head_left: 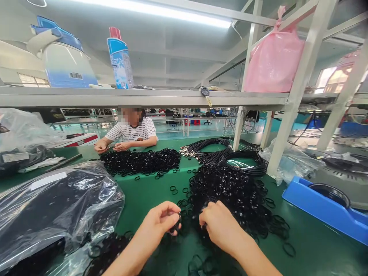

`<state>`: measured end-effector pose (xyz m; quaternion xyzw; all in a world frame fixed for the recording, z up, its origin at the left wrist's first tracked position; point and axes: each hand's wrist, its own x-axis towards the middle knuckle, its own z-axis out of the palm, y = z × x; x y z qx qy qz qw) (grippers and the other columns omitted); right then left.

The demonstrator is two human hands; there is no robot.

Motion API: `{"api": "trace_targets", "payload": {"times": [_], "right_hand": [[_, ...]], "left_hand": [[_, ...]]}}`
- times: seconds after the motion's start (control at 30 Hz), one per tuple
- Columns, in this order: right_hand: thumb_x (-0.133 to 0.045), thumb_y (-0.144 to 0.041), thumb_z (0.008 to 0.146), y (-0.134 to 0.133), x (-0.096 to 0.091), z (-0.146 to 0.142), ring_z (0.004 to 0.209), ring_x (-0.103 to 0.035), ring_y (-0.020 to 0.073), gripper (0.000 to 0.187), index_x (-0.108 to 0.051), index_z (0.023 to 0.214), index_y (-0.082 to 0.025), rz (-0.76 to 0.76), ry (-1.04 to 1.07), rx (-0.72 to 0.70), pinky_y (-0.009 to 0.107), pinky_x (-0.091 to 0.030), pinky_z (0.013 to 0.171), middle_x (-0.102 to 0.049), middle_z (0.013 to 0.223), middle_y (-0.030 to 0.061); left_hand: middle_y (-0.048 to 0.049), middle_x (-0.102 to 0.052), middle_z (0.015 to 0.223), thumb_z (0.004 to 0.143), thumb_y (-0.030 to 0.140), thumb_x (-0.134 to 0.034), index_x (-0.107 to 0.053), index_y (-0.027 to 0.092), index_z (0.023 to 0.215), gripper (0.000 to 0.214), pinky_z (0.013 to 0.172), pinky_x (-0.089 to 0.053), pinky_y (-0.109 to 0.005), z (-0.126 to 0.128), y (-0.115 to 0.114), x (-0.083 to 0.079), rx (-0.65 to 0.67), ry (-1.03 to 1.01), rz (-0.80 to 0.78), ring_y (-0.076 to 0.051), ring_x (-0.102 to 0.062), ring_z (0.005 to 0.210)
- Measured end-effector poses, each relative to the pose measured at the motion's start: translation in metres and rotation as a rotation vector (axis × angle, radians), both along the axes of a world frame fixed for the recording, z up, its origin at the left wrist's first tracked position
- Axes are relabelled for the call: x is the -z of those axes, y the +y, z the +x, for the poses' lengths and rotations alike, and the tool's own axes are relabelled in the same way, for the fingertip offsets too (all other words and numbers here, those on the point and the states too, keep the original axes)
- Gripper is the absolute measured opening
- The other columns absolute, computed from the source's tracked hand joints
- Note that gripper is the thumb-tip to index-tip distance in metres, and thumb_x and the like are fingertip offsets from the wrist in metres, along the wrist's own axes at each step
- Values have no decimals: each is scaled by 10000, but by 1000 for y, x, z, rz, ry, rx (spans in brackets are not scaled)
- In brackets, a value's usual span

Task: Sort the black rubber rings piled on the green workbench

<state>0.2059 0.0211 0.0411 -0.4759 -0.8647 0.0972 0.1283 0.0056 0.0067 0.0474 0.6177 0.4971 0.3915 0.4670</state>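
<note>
My left hand (161,222) is closed in a pinch on a small bunch of black rubber rings (176,226), low in the middle of the view. My right hand (220,226) is beside it, fingers curled down into the near edge of a big pile of black rings (230,195) on the green table (146,195); what it grips is hidden. Loose rings lie scattered around both hands.
A clear plastic bag of black parts (54,207) lies at the left. A co-worker in a striped shirt (130,132) sits across the table behind another ring pile (140,161). Coiled black cables (230,153) lie beyond; a blue tray (324,207) sits at the right. White frame posts (290,115) stand right.
</note>
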Motion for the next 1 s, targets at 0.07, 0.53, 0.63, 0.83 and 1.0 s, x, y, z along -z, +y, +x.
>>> {"api": "trace_targets", "payload": {"times": [0.07,0.53,0.63,0.83,1.0], "right_hand": [[-530,8,655,2,-7,8,870,-536,222,314,-702,810,-203,17,28,29,328,-342,777,-667,856,70],[-523,-141,757,0,-6,-16,624,-595,130,161,-675,761,-193,-222,778,93,215,-413,588,-633,646,-14],[-498,-137,777,2,-11,-10,648,-593,131,175,-664,791,-193,-176,794,140,227,-427,621,-647,710,-7],[-538,-175,791,-3,-5,-15,849,-582,163,173,-671,876,-246,-162,749,110,247,-419,739,-657,873,-10],[-619,-132,699,-7,1,-29,743,-575,142,126,-690,730,-232,-184,739,120,224,-397,654,-631,770,-19]], "left_hand": [[41,-565,606,720,420,-660,-567,176,811,276,466,-414,-197,16,0,11,-11,-184,-61,-111,-540,530],[128,-307,416,645,627,-669,-562,179,703,464,331,-130,-125,27,-3,27,-208,-364,-248,-11,-186,336],[73,-475,531,607,490,-778,-614,160,716,383,402,-308,-141,21,-5,19,-184,-501,-264,-41,-378,436],[-77,-722,890,558,280,-836,-678,166,947,435,722,-470,-253,16,-5,22,-143,-605,-273,-200,-640,847],[-97,-739,781,469,366,-858,-706,146,816,438,607,-495,-264,18,-2,28,-197,-494,-214,-226,-666,726]]}}
